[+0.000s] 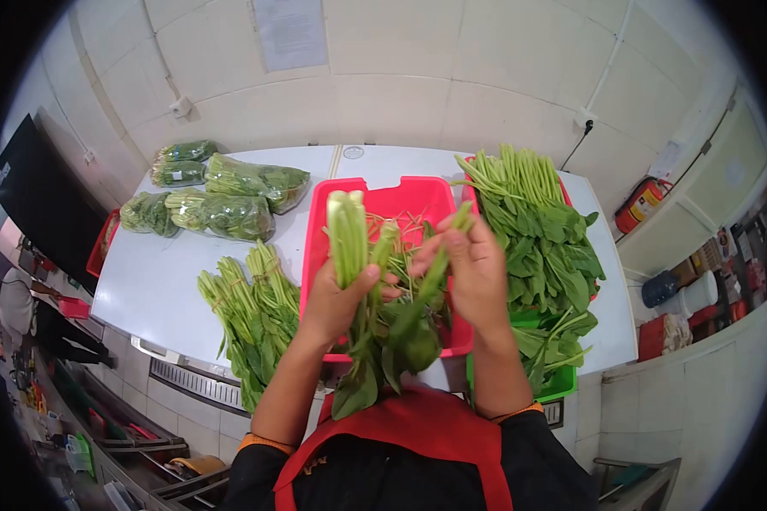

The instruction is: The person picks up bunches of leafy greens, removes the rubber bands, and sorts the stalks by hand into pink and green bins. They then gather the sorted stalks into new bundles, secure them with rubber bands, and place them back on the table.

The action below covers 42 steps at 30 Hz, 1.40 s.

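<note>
My left hand (343,296) is wrapped round a bunch of leafy greens (348,243), pale cut stems up and leaves hanging down. To its right, my right hand (473,262) pinches a single green stalk (435,274) near its upper end. Both hands are above a red basket (315,247) that holds loose stems and leaves. Tied bunches of greens (251,307) lie left of the basket. A large pile of leafy greens (537,230) rests in another red container on the right.
Bagged greens (234,217) lie at the table's back left. A green basket (562,387) with leaves is at the front right. The white table (145,281) stands against a tiled wall. Far left, a person (17,307) stands beyond the table.
</note>
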Available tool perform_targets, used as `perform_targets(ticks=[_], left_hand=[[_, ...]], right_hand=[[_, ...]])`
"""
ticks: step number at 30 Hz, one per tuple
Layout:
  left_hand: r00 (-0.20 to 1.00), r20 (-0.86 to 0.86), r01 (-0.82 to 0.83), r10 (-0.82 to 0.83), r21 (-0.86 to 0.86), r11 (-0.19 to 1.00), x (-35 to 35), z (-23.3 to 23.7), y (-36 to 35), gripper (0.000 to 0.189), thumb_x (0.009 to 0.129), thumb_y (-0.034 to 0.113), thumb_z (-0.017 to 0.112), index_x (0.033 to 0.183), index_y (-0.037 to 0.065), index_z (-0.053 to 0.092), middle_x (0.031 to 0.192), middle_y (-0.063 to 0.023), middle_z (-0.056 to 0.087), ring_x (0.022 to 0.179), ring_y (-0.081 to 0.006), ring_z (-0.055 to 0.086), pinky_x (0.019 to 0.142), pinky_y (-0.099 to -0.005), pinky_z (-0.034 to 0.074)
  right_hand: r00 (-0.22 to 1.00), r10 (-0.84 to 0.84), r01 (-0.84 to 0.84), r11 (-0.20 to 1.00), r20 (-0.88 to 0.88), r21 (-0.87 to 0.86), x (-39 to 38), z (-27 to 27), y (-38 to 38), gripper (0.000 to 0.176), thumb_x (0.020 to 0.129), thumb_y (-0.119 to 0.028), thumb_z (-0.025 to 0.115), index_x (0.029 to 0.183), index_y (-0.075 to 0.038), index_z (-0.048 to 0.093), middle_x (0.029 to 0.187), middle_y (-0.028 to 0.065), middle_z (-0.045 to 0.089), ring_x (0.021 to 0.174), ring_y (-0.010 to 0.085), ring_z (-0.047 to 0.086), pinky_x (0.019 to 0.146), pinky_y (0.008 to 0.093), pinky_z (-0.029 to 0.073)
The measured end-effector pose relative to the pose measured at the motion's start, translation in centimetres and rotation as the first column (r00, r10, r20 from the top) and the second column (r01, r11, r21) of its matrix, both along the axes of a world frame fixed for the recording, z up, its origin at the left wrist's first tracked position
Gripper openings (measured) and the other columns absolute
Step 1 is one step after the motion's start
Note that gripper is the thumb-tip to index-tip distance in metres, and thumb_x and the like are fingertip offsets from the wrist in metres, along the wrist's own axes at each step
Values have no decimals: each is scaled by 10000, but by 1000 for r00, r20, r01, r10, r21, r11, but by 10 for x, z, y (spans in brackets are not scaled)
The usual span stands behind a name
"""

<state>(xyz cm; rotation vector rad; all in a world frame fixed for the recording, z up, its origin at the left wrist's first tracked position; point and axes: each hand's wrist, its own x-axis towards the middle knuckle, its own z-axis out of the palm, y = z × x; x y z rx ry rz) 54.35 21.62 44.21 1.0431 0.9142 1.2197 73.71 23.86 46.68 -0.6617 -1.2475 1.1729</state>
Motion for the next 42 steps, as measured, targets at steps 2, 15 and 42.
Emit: perform_targets(ticks=[2, 15, 42], left_hand=[[1000, 5, -26, 26, -2, 1000, -7, -4, 1, 308, 1008, 279, 598, 1143, 13, 520, 849, -51, 618, 730, -168, 627, 708, -343, 570], [978, 155, 124, -139, 104, 987, -18, -1, 4, 439, 1075, 469, 337, 1140, 55, 470, 873, -46, 548, 717, -130, 542, 664, -283, 478], [920, -56, 391, -387, 150, 908, -38, -80, -9, 762, 940, 555, 601, 1447, 98, 262, 1299, -240, 580, 1195, -344, 600, 1052, -468, 435]], right_hand=[[999, -44, 44, 999, -30, 5, 28, 23, -15, 196, 1073, -205, 462, 1147, -29, 504, 830, 46, 620, 619, 101, 558, 638, 229, 509], [179, -372, 301, 902, 911, 309, 139, -57, -47, 346, 912, -170, 675, 1217, -20, 610, 1166, 176, 607, 1064, 342, 603, 900, 404, 472], [837, -347, 289, 937, 422, 197, 77, 173, 75, 427, 1000, -445, 561, 828, -55, 568, 580, 31, 558, 410, 138, 554, 403, 285, 470]])
